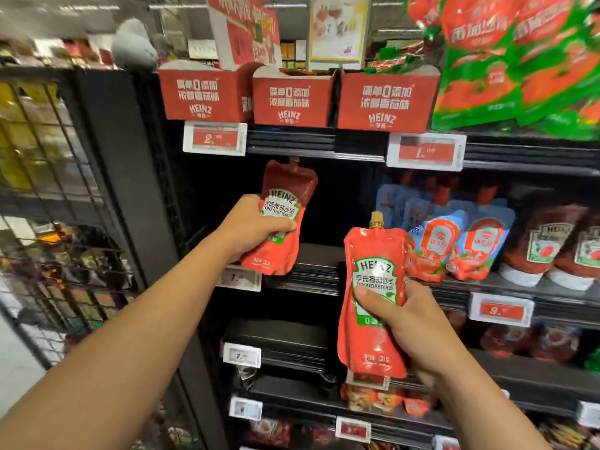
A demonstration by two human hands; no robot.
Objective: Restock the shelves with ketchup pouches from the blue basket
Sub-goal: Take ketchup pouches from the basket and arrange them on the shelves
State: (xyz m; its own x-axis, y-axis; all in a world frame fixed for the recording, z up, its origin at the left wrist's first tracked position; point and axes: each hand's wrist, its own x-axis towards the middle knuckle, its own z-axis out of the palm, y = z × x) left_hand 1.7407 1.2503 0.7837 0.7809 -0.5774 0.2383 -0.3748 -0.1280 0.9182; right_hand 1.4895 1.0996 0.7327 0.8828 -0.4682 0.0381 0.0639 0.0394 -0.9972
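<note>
Both hands [256, 227] [404, 315] grip ketchup pouches [285, 206] [373, 280] — shelf-high.

Light: we see bright, even store light from above | Shadow: shelf [311, 254] recess behind the left pouch [282, 219] is near black | Glare: soft sheen on both pouches | Blur: left wire rack [48, 177] and top-right green packs [519, 76] smeared | Distortion: wide-angle bending at the edges

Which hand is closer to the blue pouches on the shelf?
Right. The right hand holds a ketchup pouch just left of and below the blue pouches; the left hand holds another pouch much farther left.
</note>
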